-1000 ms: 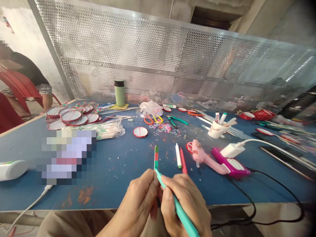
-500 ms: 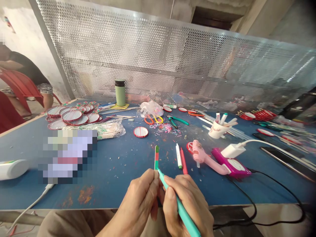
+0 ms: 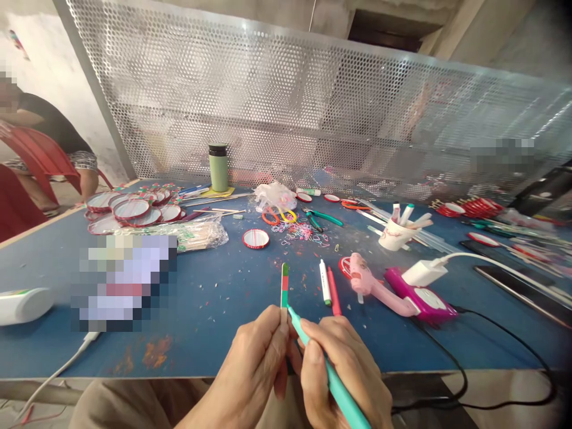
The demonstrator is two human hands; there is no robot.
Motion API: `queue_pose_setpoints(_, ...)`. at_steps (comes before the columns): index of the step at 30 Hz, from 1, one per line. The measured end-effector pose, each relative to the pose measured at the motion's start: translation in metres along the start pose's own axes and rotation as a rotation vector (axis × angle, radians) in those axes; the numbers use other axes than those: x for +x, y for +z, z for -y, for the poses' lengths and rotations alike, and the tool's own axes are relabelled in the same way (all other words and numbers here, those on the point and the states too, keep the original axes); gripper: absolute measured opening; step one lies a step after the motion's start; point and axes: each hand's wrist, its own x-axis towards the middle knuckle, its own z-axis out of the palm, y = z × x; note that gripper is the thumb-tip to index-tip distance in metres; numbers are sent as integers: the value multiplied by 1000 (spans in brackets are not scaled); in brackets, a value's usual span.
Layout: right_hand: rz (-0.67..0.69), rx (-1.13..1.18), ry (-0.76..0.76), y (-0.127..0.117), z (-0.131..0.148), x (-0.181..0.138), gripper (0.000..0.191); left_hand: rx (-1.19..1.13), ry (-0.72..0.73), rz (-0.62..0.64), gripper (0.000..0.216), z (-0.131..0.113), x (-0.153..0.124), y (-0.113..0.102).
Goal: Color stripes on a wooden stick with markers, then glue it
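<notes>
Between the closed fingers of my left hand a narrow wooden craft stick stands upright over the table's near edge. Bands of green, red and teal green colour its upper part; below them bare wood shows at my fingertips. My right hand grips a turquoise marker, its tip touching or very close to the stick's right edge at the lower band. Just beyond my right hand lie a white marker with a green end and a red marker, side by side.
Rightward are a pink glue gun, a magenta power strip with cables, and a paper cup of markers. Further back lie pliers, scissors and a red-rimmed disc. Left are stacked discs and a blurred phone-like object.
My right hand and the turquoise marker have shifted slightly right and down. My left hand still holds the stick in nearly the same place.
</notes>
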Motion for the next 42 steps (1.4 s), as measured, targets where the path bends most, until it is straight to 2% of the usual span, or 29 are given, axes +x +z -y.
queue_pose_setpoints(6,50,71,-27,0,0,-1,20,53,85,-25,41,0,-1,1)
queue_pose_setpoints(13,-33,19,-5,3,1,1,18,22,15,13,40,6,1,0)
queue_pose_setpoints(17,3,63,-4,3,1,0,19,70,80,-3,41,5,1,0)
queue_pose_setpoints(25,-33,-4,12,2,2,2,18,17,25,2,41,6,1,-1)
queue_pose_setpoints(31,29,72,-3,1,2,1,21,46,97,-38,42,2,0,2)
queue_pose_setpoints(38,-29,-1,7,1,1,-1,18,10,-6,8,40,4,1,0)
queue_pose_setpoints(42,25,79,-16,1,1,0,20,65,64,2,42,3,1,-1)
